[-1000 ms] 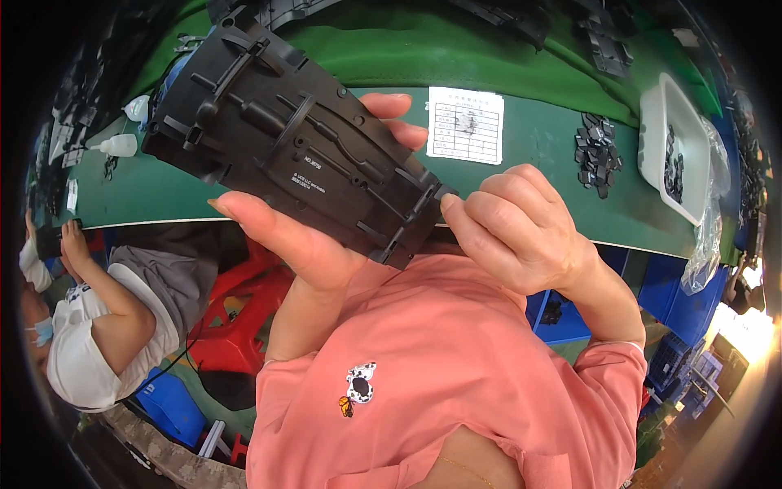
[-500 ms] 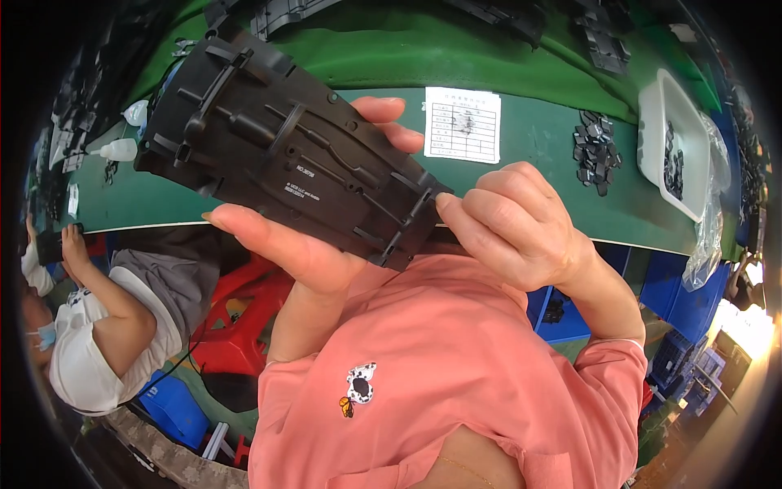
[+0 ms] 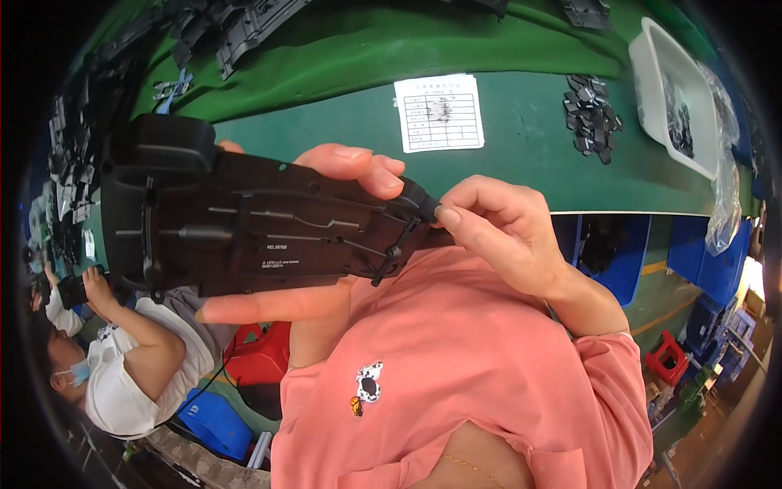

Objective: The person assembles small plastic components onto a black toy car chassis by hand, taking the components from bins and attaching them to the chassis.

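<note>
Both hands grip one black housing before the counter: left hand clasps its body, right hand pinches its end.

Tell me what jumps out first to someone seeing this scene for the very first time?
A large black plastic moulded part fills the middle left, held across the left hand, while the right hand pinches its right end. Behind lies a green table with a white paper sheet, a heap of small black parts and a white tray at the far right. Another person in a white shirt sits at lower left.
</note>
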### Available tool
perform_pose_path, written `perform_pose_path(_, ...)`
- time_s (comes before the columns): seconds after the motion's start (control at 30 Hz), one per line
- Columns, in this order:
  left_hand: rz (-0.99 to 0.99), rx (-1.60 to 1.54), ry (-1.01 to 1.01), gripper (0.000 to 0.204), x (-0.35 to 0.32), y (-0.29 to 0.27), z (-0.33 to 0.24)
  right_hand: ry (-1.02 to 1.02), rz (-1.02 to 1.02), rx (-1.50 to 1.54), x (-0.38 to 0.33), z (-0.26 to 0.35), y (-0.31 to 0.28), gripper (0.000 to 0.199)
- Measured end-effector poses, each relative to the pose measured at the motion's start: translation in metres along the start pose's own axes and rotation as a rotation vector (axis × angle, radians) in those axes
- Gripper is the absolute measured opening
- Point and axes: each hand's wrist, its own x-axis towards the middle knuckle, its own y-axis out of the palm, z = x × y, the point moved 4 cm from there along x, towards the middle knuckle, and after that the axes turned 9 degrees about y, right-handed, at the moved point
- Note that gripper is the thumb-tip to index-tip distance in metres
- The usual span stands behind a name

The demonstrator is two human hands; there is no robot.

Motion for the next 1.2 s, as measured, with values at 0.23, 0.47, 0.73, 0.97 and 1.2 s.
perform_pose_path(0.23, 0.181, 0.224, -0.031, 0.099, 0.002, 0.003, -0.002, 0.053, -0.017, 0.093, 0.000, -0.003, 0.000, 0.014)
perform_pose_path(0.47, 0.211, 0.158, -0.091, 0.086, 0.000, 0.002, -0.002, 0.071, 0.003, 0.055, -0.001, -0.004, -0.002, 0.009)
perform_pose_path(0.73, 0.175, 0.095, -0.071, 0.085, 0.001, 0.005, 0.001, 0.036, -0.018, 0.056, 0.001, -0.006, 0.001, 0.009)
perform_pose_path(0.97, 0.074, 0.077, -0.011, 0.116, 0.000, 0.005, 0.008, 0.032, -0.020, 0.047, 0.000, -0.004, -0.003, 0.010)
perform_pose_path(1.2, 0.017, 0.118, -0.037, 0.084, -0.002, 0.005, 0.007, -0.004, -0.006, 0.102, 0.000, -0.006, -0.003, 0.010)
